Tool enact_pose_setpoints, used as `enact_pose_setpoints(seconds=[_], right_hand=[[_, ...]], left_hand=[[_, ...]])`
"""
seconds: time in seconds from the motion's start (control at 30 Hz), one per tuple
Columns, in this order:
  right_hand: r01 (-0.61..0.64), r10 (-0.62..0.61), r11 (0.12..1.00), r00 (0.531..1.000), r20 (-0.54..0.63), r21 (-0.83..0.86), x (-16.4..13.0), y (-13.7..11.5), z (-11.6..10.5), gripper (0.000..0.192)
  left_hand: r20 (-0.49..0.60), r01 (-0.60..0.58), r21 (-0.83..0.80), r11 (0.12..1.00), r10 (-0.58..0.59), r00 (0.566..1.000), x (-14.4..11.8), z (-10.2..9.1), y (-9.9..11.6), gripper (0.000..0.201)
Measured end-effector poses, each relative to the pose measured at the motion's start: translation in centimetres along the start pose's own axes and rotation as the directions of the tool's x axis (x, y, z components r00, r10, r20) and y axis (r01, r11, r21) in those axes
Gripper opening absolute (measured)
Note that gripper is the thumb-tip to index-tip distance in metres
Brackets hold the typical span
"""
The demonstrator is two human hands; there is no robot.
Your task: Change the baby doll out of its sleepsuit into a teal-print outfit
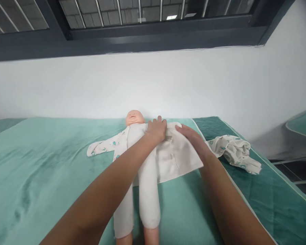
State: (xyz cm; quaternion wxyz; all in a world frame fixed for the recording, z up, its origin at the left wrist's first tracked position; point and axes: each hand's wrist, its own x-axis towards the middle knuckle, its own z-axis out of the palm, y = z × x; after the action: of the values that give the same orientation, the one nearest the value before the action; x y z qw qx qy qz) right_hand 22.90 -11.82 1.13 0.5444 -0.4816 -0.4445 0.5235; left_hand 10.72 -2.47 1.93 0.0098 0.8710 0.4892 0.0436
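Note:
A baby doll [134, 117] lies on its back on a green blanket [40, 163], head toward the wall. It has a white cloth body and bare white legs [148, 190]. A printed baby shirt [104, 146] is spread open under it, one sleeve stretched left. My left hand [156, 129] rests on the doll's chest and shoulder, fingers down on the fabric. My right hand [191, 136] lies flat on the shirt's open right flap [178, 160], pressing it; I cannot tell whether the fingers pinch it.
A crumpled printed garment [236, 151] lies on the blanket to the right of the doll. The bed's right edge [270, 170] drops to a dark floor. A white wall and a dark window frame [142, 37] stand behind. Another green surface [303, 124] shows at far right.

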Motion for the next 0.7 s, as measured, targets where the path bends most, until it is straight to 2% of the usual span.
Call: enact_pose_setpoints(seconds=[0.07, 0.13, 0.2, 0.27, 0.3, 0.4, 0.43, 0.47, 0.5, 0.57, 0.6, 0.63, 0.67, 0.7], right_hand=[[-0.017, 0.022, 0.999, 0.992, 0.127, -0.037, -0.4, 0.2, 0.9, 0.040], [0.056, -0.021, 0.984, 0.981, 0.195, -0.172, -0.9, 0.3, 1.6, 0.039], [0.159, -0.076, 0.933, 0.964, 0.256, -0.324, -1.7, 0.2, 2.8, 0.038], [0.245, -0.104, 0.873, 0.938, 0.331, -0.421, -2.8, -0.2, 4.4, 0.041], [0.279, -0.099, 0.862, 0.912, 0.399, -0.423, -3.6, -0.5, 5.3, 0.044], [0.313, -0.084, 0.906, 0.795, 0.601, -0.287, -6.0, -1.3, 6.7, 0.043], [0.314, -0.102, 0.917, 0.782, 0.615, -0.247, -6.8, -1.3, 6.4, 0.038], [0.318, -0.127, 0.917, 0.804, 0.581, -0.241, -7.5, -1.2, 5.6, 0.033], [0.326, -0.156, 0.905, 0.852, 0.500, -0.274, -8.0, -1.0, 4.2, 0.030], [0.286, -0.189, 0.834, 0.951, 0.243, -0.472, -8.7, 0.1, -0.1, 0.031], [0.239, -0.232, 0.759, 0.968, 0.091, -0.605, -8.9, 0.8, -2.9, 0.034], [0.162, -0.282, 0.645, 0.959, -0.036, -0.746, -8.8, 1.5, -5.9, 0.037], [0.061, -0.333, 0.487, 0.935, -0.121, -0.871, -8.7, 2.3, -8.8, 0.039], [-0.054, -0.337, 0.298, 0.928, -0.158, -0.953, -8.5, 3.0, -11.6, 0.041]], left_hand=[[0.018, -0.098, -0.196, 0.976, 0.104, 0.994, 0.1, -0.5, -1.2, 0.032], [0.012, -0.186, -0.363, 0.913, 0.204, 0.979, -0.3, -1.4, -2.9, 0.018], [-0.042, -0.222, -0.386, 0.895, 0.224, 0.974, -1.0, -2.5, -4.9, 0.019], [-0.148, -0.198, -0.322, 0.926, 0.158, 0.976, -2.2, -3.4, -6.7, 0.021], [-0.216, -0.146, -0.291, 0.945, 0.084, 0.973, -3.0, -3.6, -7.5, 0.020], [-0.380, 0.051, -0.319, 0.946, -0.177, 0.908, -6.3, -3.6, -9.3, 0.021], [-0.395, 0.081, -0.370, 0.925, -0.236, 0.888, -7.8, -3.4, -9.7, 0.022], [-0.395, 0.084, -0.432, 0.898, -0.273, 0.877, -9.4, -2.9, -10.1, 0.023], [-0.380, 0.092, -0.495, 0.864, -0.311, 0.871, -11.2, -2.4, -10.4, 0.022], [-0.290, 0.175, -0.642, 0.746, -0.448, 0.846, -14.9, -1.0, -10.7, 0.026], [-0.213, 0.227, -0.710, 0.666, -0.511, 0.832, -16.6, -0.3, -10.7, 0.031], [-0.119, 0.266, -0.767, 0.584, -0.537, 0.835, -18.3, 0.3, -10.6, 0.036], [-0.024, 0.297, -0.808, 0.510, -0.531, 0.847, -19.7, 0.8, -10.4, 0.040], [0.064, 0.319, -0.830, 0.458, -0.489, 0.870, -21.0, 1.1, -10.1, 0.043]])
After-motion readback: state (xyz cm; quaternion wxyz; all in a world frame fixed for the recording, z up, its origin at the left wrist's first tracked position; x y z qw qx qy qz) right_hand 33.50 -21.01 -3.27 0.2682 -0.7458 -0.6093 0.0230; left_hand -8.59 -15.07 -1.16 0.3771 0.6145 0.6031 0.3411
